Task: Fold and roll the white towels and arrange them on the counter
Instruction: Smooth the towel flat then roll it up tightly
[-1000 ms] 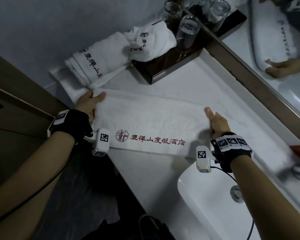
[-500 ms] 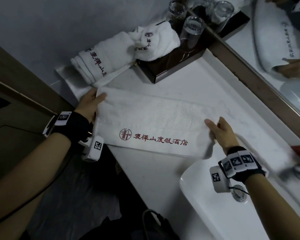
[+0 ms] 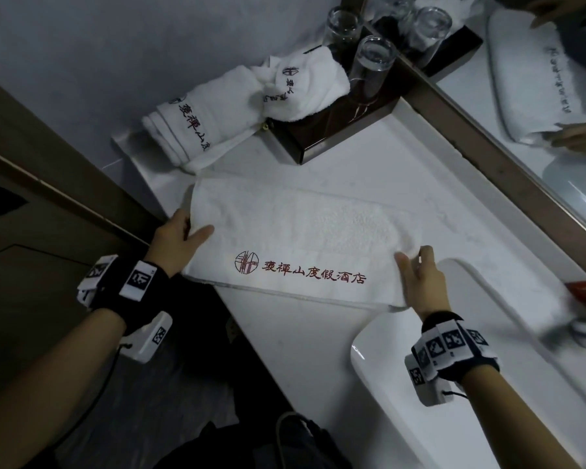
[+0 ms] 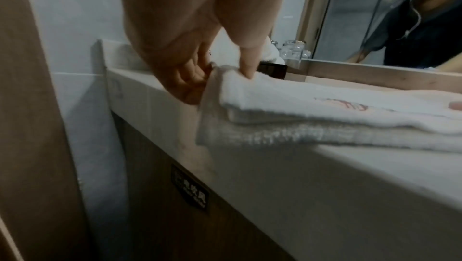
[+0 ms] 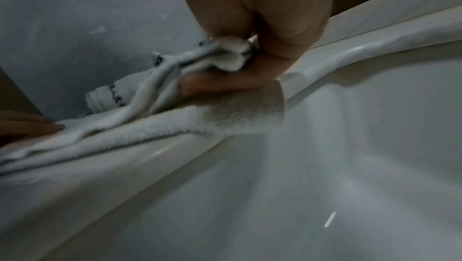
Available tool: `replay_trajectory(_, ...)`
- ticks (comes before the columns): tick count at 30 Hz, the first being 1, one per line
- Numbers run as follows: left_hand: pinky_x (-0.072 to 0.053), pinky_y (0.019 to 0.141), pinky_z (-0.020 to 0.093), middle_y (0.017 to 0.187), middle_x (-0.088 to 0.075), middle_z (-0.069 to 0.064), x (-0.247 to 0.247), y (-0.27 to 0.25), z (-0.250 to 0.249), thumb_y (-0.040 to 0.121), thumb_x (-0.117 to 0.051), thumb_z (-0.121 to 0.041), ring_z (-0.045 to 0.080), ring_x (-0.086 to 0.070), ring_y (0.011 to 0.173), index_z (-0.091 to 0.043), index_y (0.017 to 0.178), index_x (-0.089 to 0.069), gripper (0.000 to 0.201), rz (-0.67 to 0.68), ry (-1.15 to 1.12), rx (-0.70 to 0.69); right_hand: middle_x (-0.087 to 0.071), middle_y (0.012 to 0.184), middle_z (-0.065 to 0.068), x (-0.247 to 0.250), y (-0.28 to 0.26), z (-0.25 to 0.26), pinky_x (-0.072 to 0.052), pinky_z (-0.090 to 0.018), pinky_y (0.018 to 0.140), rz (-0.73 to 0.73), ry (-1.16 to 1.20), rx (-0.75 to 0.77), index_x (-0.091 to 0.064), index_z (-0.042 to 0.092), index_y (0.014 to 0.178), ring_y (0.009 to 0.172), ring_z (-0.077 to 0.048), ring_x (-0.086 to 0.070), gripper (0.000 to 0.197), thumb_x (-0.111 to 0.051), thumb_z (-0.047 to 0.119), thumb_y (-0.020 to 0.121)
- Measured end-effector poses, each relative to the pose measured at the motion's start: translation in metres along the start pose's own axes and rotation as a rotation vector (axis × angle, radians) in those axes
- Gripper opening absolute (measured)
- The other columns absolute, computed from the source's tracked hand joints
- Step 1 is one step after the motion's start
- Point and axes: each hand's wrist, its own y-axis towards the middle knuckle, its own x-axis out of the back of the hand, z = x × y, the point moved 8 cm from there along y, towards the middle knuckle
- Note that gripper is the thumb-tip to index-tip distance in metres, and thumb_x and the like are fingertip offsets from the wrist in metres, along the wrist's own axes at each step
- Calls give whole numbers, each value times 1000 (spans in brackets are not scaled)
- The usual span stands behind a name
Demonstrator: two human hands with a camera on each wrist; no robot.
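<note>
A white towel (image 3: 295, 245), folded into a long band with a red logo and red characters along its near edge, is lying flat on the white counter (image 3: 369, 157), stretching from the counter's left end to the rim of the white basin (image 3: 379, 353). The left hand (image 3: 175, 240) is pinching the towel's left end: the left wrist view is showing the thumb lying on top of the folded layers and the fingers (image 4: 190, 79) curling against the end edge, which is overhanging the counter front a little. The right hand (image 3: 420, 282) is gripping the towel's right end, with the right wrist view showing the corner bunched between thumb and fingers (image 5: 220, 83) and lifted slightly, while a lower layer is draping over the basin rim. Behind the flat towel, 1 rolled towel (image 3: 190, 126) with dark lettering is lying near the wall, and a 2nd rolled towel (image 3: 305, 86) is leaning partly on a dark wooden tray (image 3: 345, 130). 2 clear glasses (image 3: 372, 66) are standing on that tray beside the framed mirror (image 3: 555, 106), which is reflecting the towel and hands. Both wrists are wearing black bands (image 3: 454, 350) with coded markers.
</note>
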Motion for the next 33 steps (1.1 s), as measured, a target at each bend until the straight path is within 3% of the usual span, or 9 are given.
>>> replay_trajectory(6, -39, 94, 38, 124, -48, 30, -2, -12, -10, 91, -53, -10, 40, -49, 112, 5, 123, -43, 37, -75, 22, -52, -54, 75, -13, -5, -12, 9, -41, -37, 57, -46, -245, 29, -32, 8, 92, 68, -34, -54, 27, -44, 32, 96)
replay_trajectory(10, -35, 96, 45, 124, -36, 35, -2, -27, 4, 86, -60, -17, 46, -43, 109, 10, 113, -42, 43, -187, 157, 82, -60, 88, -23, 1, -24, 6, -37, -36, 56, -165, -466, 54, -41, 0, 101, 74, -42, -60, 40, -44, 39, 94)
replay_trajectory(17, -48, 88, 36, 117, -62, 22, -5, -46, 15, 78, -70, -9, 32, -60, 103, 5, 112, -59, 38, 60, -356, 289, -54, 90, -31, -1, -37, 72, -47, -47, 67, -358, -608, 375, -56, -11, 96, 79, -43, -55, 26, -65, 4, 77)
replay_trajectory(19, -50, 83, 35, 115, -63, 18, 2, -53, -6, 79, -67, -1, 27, -60, 98, 2, 112, -59, 35, 64, -507, 218, -56, 94, -26, -31, -40, 102, -53, -48, 68, -98, -451, 528, -57, -9, 98, 80, -41, -57, 25, -66, 7, 79)
replay_trajectory(22, -51, 81, 30, 106, -65, 14, 7, -67, -51, 76, -67, 4, 20, -62, 89, -2, 111, -60, 35, 90, -557, 8, -56, 114, -10, -89, -50, 120, -54, -36, 86, 555, 136, 40, -44, 8, 129, 93, -22, -64, 57, -60, 41, 86)
replay_trajectory(24, -51, 73, 15, 97, -66, 5, 4, -80, -78, 74, -69, 7, 4, -62, 79, -4, 111, -60, 40, 116, -516, -148, -54, 124, -12, -121, -60, 149, -55, -41, 88, 753, 394, -86, -33, 13, 139, 103, -23, -63, 75, -57, 54, 81)
replay_trajectory(27, -46, 80, 6, 101, -62, -4, -9, -103, -101, 70, -72, 8, -6, -60, 87, -15, 115, -59, 52, 158, -442, -365, -52, 129, -21, -145, -59, 182, -56, -44, 79, 791, 501, -165, -34, 7, 138, 110, -38, -58, 89, -70, 54, 71)
replay_trajectory(32, -46, 84, 13, 110, -56, 2, -11, -117, -84, 67, -71, 10, 7, -57, 101, -28, 112, -53, 62, -41, -452, -413, -52, 76, -15, -145, -51, 191, -43, -36, 62, 548, 250, -43, -53, 1, 81, 72, -27, -53, 4, -55, 0, 78)
replay_trajectory(33, -47, 86, 17, 114, -54, 9, -8, -115, -76, 64, -70, 13, 14, -56, 106, -23, 114, -49, 65, -91, -511, -380, -49, 66, -11, -140, -54, 193, -40, -29, 54, 530, 323, -58, -51, 5, 71, 64, -23, -49, 12, -52, -4, 79)
